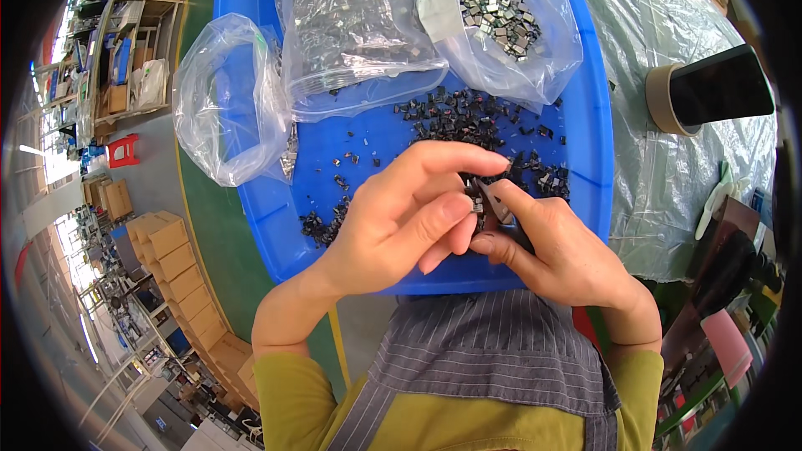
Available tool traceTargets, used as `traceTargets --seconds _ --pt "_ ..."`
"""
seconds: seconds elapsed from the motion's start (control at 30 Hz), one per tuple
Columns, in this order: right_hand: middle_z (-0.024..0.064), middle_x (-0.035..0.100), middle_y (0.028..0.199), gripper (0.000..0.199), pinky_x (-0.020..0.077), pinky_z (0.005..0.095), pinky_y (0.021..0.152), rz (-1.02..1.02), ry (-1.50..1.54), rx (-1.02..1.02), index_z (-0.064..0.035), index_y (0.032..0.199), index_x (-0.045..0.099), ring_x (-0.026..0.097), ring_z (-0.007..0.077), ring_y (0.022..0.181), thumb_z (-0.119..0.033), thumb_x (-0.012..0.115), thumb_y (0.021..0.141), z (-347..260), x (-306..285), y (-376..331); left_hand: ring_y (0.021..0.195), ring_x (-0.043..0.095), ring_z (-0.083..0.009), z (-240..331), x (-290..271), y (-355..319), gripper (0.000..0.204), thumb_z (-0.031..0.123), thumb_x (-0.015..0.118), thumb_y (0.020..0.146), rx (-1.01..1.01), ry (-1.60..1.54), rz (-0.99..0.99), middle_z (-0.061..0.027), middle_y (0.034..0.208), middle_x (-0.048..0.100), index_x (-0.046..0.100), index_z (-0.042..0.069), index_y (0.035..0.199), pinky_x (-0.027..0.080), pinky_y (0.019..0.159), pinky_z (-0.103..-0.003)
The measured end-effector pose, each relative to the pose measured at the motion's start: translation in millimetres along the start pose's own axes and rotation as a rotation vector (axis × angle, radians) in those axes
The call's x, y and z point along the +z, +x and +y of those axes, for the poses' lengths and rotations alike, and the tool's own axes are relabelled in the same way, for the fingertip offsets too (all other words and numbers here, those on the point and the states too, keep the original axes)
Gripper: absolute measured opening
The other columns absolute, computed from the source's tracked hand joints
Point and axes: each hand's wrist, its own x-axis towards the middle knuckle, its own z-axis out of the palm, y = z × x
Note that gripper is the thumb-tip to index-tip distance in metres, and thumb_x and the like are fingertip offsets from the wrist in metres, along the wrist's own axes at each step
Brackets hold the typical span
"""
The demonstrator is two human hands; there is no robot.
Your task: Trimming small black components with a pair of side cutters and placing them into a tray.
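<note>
My left hand is over the near part of a blue plastic tray, fingers curled, pinching a tiny dark part between thumb and forefinger. My right hand meets it from the right and holds a slim metal tool whose tip touches that part. Several small black parts lie scattered on the tray just beyond my fingers.
Three clear plastic bags sit at the tray's far side: an empty-looking one at left, a middle one full of shiny pieces, a right one with small metal pieces. A tape roll carrying a dark phone lies on the plastic-covered table at right.
</note>
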Motion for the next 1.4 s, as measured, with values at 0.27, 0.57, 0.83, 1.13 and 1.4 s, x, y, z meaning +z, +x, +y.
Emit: traceTargets --seconds 0.27,0.57,0.83,1.13,1.4 --pt "0.0196 0.060 0.088 0.020 0.0464 0.0431 0.068 0.235 -0.111 -0.098 0.0009 0.102 0.050 0.059 0.0413 0.083 -0.006 0.061 0.086 8.2 5.8 3.8 0.053 0.052 -0.0059 -3.5 8.5 -7.1 0.024 0.012 0.048 0.098 0.163 0.297 0.173 -0.0078 0.075 0.061 0.049 -0.003 0.117 0.039 0.046 -0.017" --pt "0.0079 0.050 0.084 0.051 0.0374 0.0381 0.069 0.502 -0.663 -0.275 -0.0054 0.109 0.055 0.050 0.0272 0.078 0.001 0.069 0.060 15.4 13.1 8.0 0.066 0.064 -0.0127 -1.2 12.6 -7.9 0.028 0.001 0.047 0.095 0.056 0.331 0.256 -0.0146 0.089 0.065 0.043 -0.003 0.122 0.044 0.054 -0.019" --pt "0.0102 0.051 0.086 0.054 0.0377 0.0388 0.070 0.506 -0.780 -0.234 -0.0049 0.113 0.054 0.050 0.0289 0.079 0.004 0.066 0.061 15.2 13.8 8.2 0.066 0.064 -0.0129 -2.0 13.0 -10.0 0.028 -0.003 0.048 0.093 0.049 0.459 0.259 -0.0148 0.088 0.066 0.044 -0.004 0.121 0.049 0.058 -0.021" --pt "0.0094 0.048 0.081 0.051 0.0371 0.0386 0.067 0.477 -0.786 -0.224 -0.0044 0.111 0.054 0.050 0.0284 0.075 0.002 0.067 0.062 18.3 15.7 8.3 0.066 0.066 -0.0134 -9.7 11.7 -10.9 0.029 -0.008 0.050 0.090 0.175 0.635 0.269 -0.0158 0.084 0.067 0.046 -0.007 0.119 0.052 0.061 -0.023" --pt "0.0112 0.050 0.080 0.044 0.0401 0.0396 0.065 0.448 -0.717 -0.225 -0.0037 0.105 0.054 0.052 0.0306 0.074 0.005 0.065 0.063 19.5 17.7 5.7 0.065 0.065 -0.0154 -3.4 13.7 -10.1 0.028 -0.005 0.045 0.092 0.093 0.456 0.204 -0.0184 0.085 0.065 0.041 -0.006 0.119 0.050 0.059 -0.022"
